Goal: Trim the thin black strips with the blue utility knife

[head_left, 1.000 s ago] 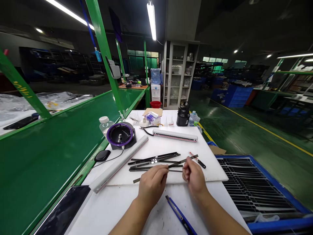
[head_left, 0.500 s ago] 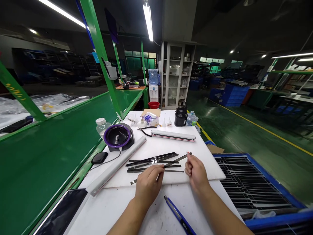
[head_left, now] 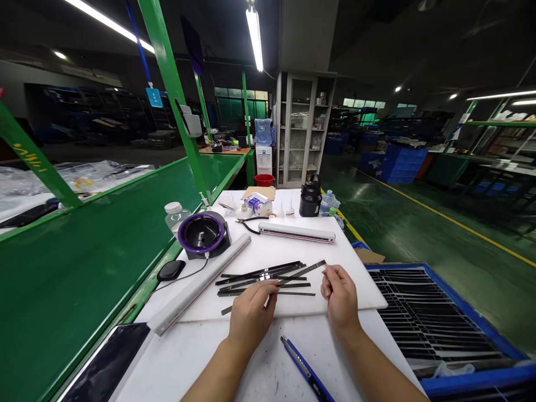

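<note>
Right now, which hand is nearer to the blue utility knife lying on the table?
Left, narrowly. The left hand sits just up and left of the blue utility knife, near its tip. The right hand is further up and right of it, at the strip's end.

Both hands held one thin dark strip point(head_left: 293, 276) over the white bench point(head_left: 360, 290): left hand point(head_left: 251, 312) pinching mid-length, right hand point(head_left: 340, 296) near its far end, above more strips point(head_left: 259, 273).
</note>
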Demonstrator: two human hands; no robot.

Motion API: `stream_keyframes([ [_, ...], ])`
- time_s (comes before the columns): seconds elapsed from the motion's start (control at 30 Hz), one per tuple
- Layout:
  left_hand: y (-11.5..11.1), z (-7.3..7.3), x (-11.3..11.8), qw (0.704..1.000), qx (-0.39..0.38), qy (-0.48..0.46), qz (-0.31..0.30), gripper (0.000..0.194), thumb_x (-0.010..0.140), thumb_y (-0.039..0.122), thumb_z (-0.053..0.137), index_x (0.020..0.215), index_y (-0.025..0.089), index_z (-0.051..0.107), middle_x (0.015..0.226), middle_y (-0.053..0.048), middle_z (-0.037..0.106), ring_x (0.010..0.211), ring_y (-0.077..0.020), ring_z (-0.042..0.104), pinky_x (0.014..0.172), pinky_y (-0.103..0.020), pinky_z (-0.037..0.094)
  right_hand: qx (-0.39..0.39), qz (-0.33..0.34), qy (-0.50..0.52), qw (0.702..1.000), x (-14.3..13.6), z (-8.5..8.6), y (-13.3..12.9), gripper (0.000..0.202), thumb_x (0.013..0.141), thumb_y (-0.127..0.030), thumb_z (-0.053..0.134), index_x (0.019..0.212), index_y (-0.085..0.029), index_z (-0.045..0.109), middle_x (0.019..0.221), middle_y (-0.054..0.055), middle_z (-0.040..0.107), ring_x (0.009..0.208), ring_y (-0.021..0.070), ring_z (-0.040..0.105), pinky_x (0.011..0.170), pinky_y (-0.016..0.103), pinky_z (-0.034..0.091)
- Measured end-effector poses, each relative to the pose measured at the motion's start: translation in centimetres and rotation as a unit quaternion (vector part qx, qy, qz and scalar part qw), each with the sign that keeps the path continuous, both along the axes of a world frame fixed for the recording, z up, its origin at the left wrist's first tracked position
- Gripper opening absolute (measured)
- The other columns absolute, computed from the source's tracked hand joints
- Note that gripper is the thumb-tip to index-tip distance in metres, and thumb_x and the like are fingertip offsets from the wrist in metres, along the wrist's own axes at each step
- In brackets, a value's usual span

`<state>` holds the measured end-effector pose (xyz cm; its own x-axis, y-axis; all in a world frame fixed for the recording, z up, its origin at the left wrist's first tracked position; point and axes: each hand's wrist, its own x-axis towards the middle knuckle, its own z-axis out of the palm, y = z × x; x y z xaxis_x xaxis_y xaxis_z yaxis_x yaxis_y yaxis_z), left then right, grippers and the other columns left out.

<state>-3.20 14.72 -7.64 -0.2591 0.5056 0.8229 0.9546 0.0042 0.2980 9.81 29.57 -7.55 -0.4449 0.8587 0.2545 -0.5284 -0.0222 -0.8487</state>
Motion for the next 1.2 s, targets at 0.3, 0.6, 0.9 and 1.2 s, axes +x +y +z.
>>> stream_keyframes([
  [0.3,-0.3,3.4,0.6,0.843,-0.178,-0.501,-0.076,0.011,0.079,0.028,0.065,0.075,0.020,0.058,0.081,-0.002,0.071,0.077,-0.0188,0.069,0.066,-0.027,0.054,0.105,0.025,-0.033,0.994,0.9,1.0,2.4,0.029,0.093,-0.043,0.071,0.087,-0.014,0.071,0.075,0.005,0.051,0.056,0.0146,0.044,0.051,0.023,0.038],
  [0.6,-1.3,4.6,-1.0,0.702,-0.223,-0.666,-0.121,0.033,0.067,0.037,0.075,0.075,0.018,0.049,0.067,0.001,0.062,0.068,-0.0187,0.067,0.057,-0.024,0.048,0.083,0.101,-0.026,0.991,0.9,0.6,2.4,0.033,0.091,-0.039,0.067,0.116,-0.017,0.069,0.086,0.009,0.059,0.062,0.0184,0.050,0.053,0.027,0.043],
  [0.9,-0.9,4.6,-0.2,0.744,-0.204,-0.625,-0.123,0.028,0.070,0.035,0.071,0.073,0.018,0.049,0.079,-0.003,0.067,0.066,-0.0180,0.066,0.053,-0.024,0.045,0.055,0.074,-0.037,0.995,1.0,0.6,2.8,0.031,0.082,-0.033,0.070,0.107,-0.014,0.070,0.095,0.011,0.060,0.061,0.0174,0.052,0.052,0.026,0.043],
  [1.2,-1.2,3.7,0.0,0.884,-0.197,-0.425,0.007,0.015,0.082,0.036,0.059,0.082,0.022,0.063,0.065,0.001,0.066,0.060,-0.0173,0.059,0.056,-0.027,0.042,0.056,0.070,-0.035,0.995,1.2,1.6,2.0,0.035,0.079,-0.034,0.076,0.107,-0.015,0.069,0.092,0.010,0.060,0.059,0.0166,0.051,0.050,0.025,0.043],
])
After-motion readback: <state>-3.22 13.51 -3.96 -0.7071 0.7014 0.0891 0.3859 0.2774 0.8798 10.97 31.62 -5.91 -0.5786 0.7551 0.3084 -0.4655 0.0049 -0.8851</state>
